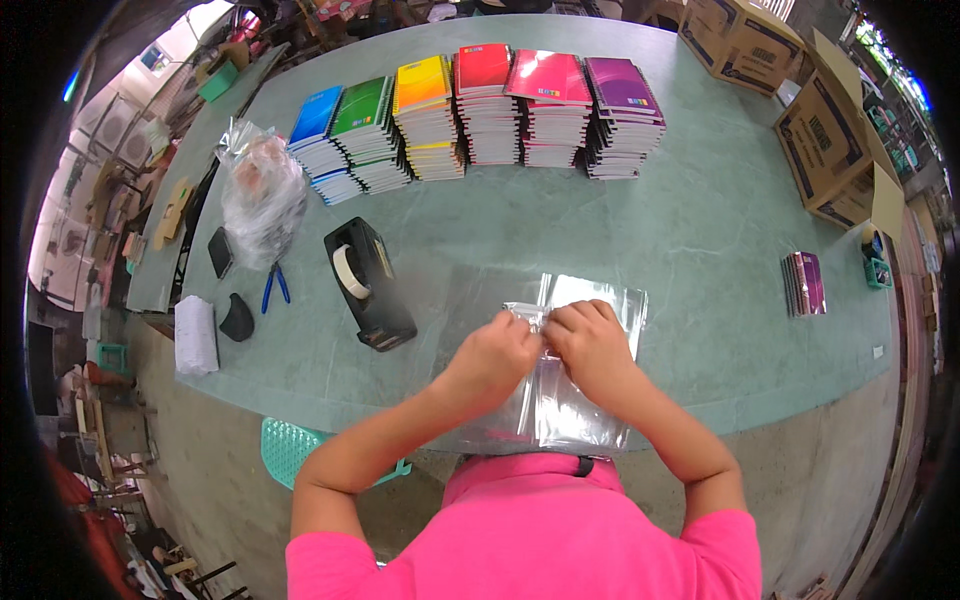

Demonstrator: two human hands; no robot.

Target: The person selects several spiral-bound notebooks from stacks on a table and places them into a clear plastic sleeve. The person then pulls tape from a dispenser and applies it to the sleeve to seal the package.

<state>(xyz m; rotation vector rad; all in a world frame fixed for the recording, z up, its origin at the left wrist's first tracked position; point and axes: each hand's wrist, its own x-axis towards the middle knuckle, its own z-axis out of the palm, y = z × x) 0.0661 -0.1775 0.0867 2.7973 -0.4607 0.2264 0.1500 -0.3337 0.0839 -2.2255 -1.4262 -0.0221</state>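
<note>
Clear plastic bags lie flat at the table's near edge, right in front of me. Over them, my left hand and my right hand meet almost knuckle to knuckle. Both have their fingers closed in a pinch on the edge of a clear plastic bag. The fingertips are mostly hidden behind the knuckles, so how the film runs between them is hard to see. To the left of my hands stands a black tape dispenser with a roll of tape in it.
Several stacks of spiral notebooks, sorted by colour, line the table's far side. At left are a bundle of plastic wrap, blue-handled pliers, a phone and a white roll. Small notebooks and cardboard boxes stand at right.
</note>
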